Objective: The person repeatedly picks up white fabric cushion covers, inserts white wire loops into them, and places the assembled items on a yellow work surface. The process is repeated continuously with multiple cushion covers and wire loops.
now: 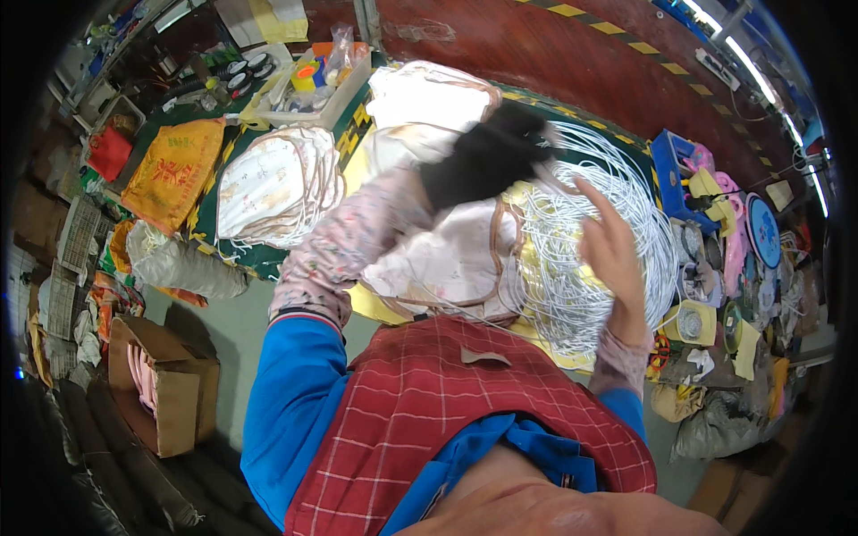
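White cord (567, 277): one smooth, thin, looped heap, right of brown-edged cloth pad (438, 255); long axis near-to-far. Your black-gloved left hand (496, 156): grip unclear. Your bare right hand (612, 246): open, forefinger extended.

In the middle of the worktop (626, 147), cloth pieces (438, 259); to their right, a heap of cord (617, 241). Behind the middle pieces, another cloth pile (420, 94). To the left, a cloth stack (268, 192), with a bin (308, 117) behind it and a bag (174, 174) farther left. Right of the cord, toward the back, a crate (664, 163).
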{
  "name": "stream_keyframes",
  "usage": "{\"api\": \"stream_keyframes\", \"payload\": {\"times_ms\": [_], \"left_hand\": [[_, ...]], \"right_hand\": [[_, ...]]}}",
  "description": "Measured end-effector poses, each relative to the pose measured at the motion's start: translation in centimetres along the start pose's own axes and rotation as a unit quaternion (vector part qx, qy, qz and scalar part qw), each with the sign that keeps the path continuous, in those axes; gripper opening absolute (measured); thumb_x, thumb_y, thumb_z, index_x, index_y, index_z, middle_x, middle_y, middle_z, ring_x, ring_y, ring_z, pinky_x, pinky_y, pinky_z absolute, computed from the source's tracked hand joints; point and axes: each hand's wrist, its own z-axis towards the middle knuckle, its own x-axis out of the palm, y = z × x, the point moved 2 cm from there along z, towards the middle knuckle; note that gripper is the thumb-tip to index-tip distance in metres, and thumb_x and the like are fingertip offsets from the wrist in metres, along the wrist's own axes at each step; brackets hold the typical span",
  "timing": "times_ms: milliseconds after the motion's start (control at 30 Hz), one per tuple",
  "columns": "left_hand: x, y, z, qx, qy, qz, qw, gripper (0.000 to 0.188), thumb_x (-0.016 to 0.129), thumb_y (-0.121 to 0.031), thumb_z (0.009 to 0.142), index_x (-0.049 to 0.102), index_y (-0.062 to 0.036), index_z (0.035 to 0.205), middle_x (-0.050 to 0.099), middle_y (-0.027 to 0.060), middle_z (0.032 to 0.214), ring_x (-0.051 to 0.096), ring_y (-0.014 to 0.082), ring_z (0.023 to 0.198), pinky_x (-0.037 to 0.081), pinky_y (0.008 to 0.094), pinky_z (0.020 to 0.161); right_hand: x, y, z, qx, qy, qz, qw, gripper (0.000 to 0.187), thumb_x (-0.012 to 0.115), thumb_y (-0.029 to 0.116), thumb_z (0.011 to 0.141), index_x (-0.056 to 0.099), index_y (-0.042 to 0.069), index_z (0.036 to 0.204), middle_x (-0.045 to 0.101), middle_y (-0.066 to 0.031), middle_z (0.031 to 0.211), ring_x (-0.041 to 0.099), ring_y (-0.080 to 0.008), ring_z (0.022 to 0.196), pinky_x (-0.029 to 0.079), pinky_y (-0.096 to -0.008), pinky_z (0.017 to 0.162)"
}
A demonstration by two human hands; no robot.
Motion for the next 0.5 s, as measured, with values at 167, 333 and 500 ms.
{"api": "stream_keyframes", "payload": {"times_ms": [167,333,500], "left_hand": [[-5.3,-0.5,0.1,0.001,-0.093,0.231,0.969,0.023,0.065,-0.018,0.073,0.060,-0.0067,0.092,0.058,0.0094,0.097,0.058,0.0264,0.087,0.046,0.0366,0.083],[-3.0,3.8,-4.2,-0.027,-0.077,0.260,0.962,0.021,0.059,-0.017,0.077,0.059,-0.0028,0.092,0.061,0.0132,0.083,0.061,0.0254,0.074,0.048,0.0335,0.064],[-4.5,-0.3,-0.7,0.044,-0.084,0.183,0.979,0.032,0.069,-0.019,0.067,0.060,-0.0064,0.096,0.057,0.0104,0.069,0.061,0.0266,0.067,0.047,0.0344,0.059]], "right_hand": [[-4.2,3.7,0.6,-0.134,-0.069,0.030,0.988,0.033,0.049,0.009,0.084,0.056,-0.006,0.112,0.066,-0.0115,0.088,0.064,-0.0141,0.071,0.049,-0.0253,0.067],[-1.4,3.7,2.2,-0.010,0.008,0.123,0.992,0.034,0.056,0.017,0.084,0.057,-0.005,0.110,0.064,-0.0128,0.080,0.060,-0.0117,0.066,0.047,-0.0239,0.061],[-2.4,1.4,0.7,0.048,-0.056,-0.041,0.996,0.020,0.052,0.009,0.083,0.064,0.000,0.096,0.062,-0.0048,0.068,0.052,-0.0066,0.056,0.040,-0.0217,0.049]]}}
